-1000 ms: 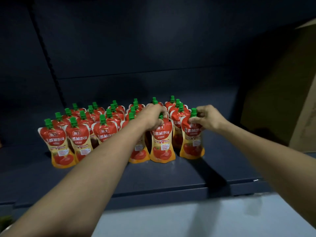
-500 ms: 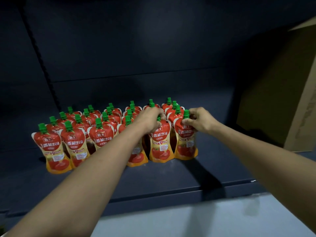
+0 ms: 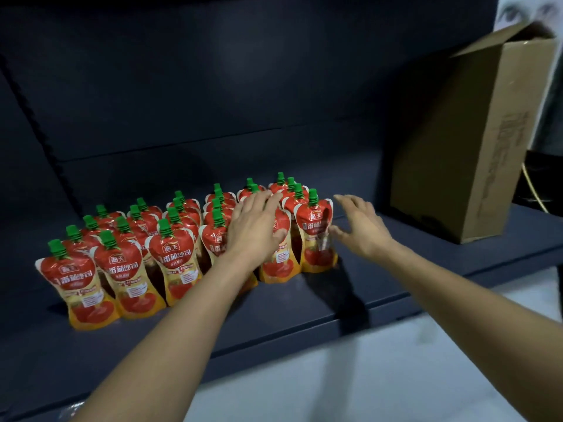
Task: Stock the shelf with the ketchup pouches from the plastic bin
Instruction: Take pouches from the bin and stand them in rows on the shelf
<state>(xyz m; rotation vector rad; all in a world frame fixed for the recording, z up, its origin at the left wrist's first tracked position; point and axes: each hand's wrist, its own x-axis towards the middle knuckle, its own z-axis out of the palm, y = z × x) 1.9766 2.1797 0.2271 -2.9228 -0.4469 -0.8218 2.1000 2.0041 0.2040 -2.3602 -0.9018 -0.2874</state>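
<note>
Let go of both caps since earlier. Holding nothing now, with left hand and right hand spread, mid-frame. Ranked upright on shelf, centre-left: ketchup pouches. Could brush rightmost pouch withdrawing, dominoing soft neighbours.

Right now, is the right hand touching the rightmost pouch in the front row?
Cannot tell. The head view shows a fingertip of the right hand at the edge of the rightmost front pouch, but blur hides any contact or gap.
</note>
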